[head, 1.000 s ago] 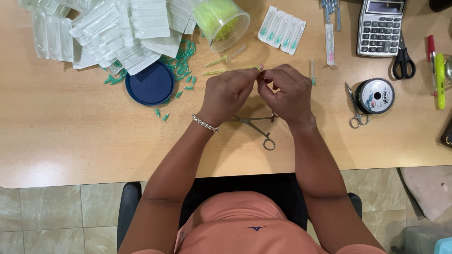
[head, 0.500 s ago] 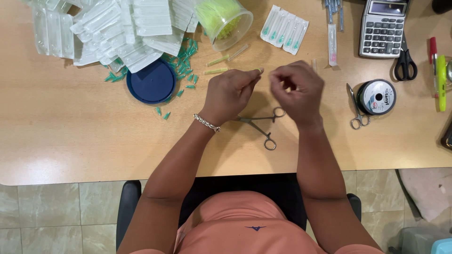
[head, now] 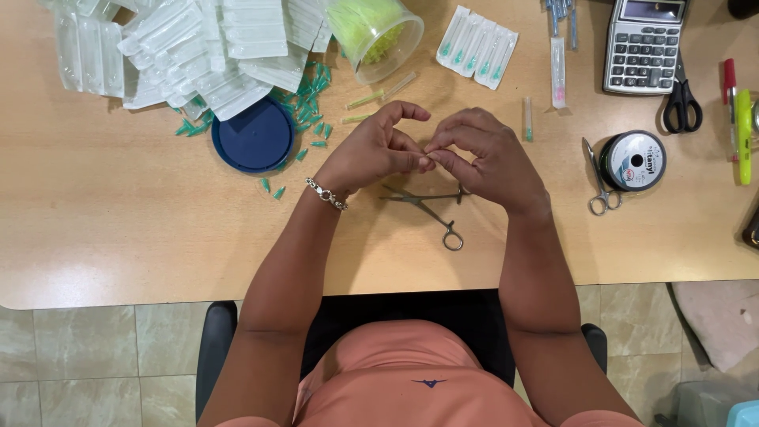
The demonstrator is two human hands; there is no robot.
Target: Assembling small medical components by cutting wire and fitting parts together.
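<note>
My left hand [head: 371, 154] and my right hand [head: 486, 158] meet above the wooden table [head: 118, 229], thumb and fingertips pinched together at one spot. What they pinch is too small to make out. A silver bracelet [head: 326, 194] sits on my left wrist. Metal forceps [head: 433, 212] lie flat on the table just under and in front of both hands, untouched. Two thin yellow-green tubes [head: 364, 101] lie just beyond my left hand.
A blue round lid [head: 253, 136], scattered green caps [head: 310, 111] and a heap of clear blister packs [head: 182, 43] lie far left. A clear cup [head: 378, 33] of yellow-green pieces stands behind. Right: calculator [head: 642, 43], black scissors [head: 681, 107], line spool [head: 632, 160], small scissors [head: 599, 178], pens [head: 739, 119].
Half a second ago my hands were apart, the left one showing a thin tube. Now they have come together again, fingertips touching.
</note>
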